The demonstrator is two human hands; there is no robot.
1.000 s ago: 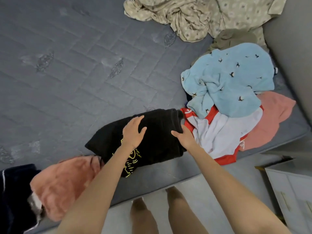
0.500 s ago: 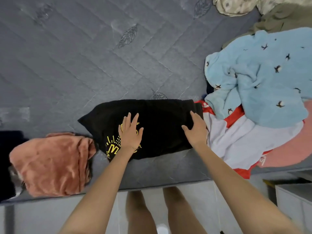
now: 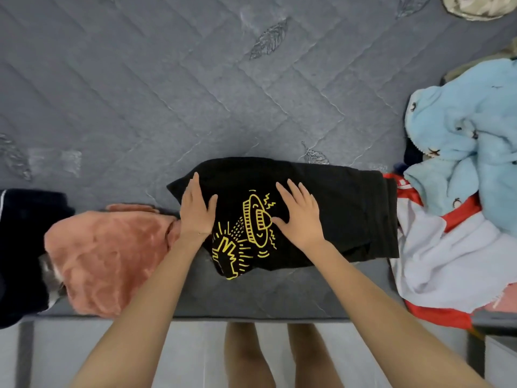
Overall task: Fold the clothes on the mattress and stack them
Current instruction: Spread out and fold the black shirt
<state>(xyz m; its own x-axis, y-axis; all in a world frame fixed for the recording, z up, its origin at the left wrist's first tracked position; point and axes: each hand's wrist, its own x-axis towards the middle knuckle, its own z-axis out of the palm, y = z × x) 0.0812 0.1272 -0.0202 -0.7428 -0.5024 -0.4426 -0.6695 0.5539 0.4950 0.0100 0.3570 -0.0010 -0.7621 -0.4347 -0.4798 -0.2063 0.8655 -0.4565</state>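
Step in hand, by judgement: flattening the part-folded black T-shirt (image 3: 335,208), laid along the near edge of the mattress (image 3: 167,93), between the folded pink garment (image 3: 112,256) and the unfolded heap of blue fleece (image 3: 461,152) and white-and-red top (image 3: 447,261). Left grip (image 3: 197,211) open, flat on the shirt's left end. Right grip (image 3: 299,217) open, flat on the yellow print. Next, probably: pinch one end, fold across to halve the length, press flat, transfer onto the pink garment.

Soft, even light fell from overhead, with no glare and only faint shadows. Wide-angle distortion bowed the quilted grey mattress (image 3: 140,93) near the edges. The fluffy light-blue garment (image 3: 470,141) at the right looked slightly blurred.
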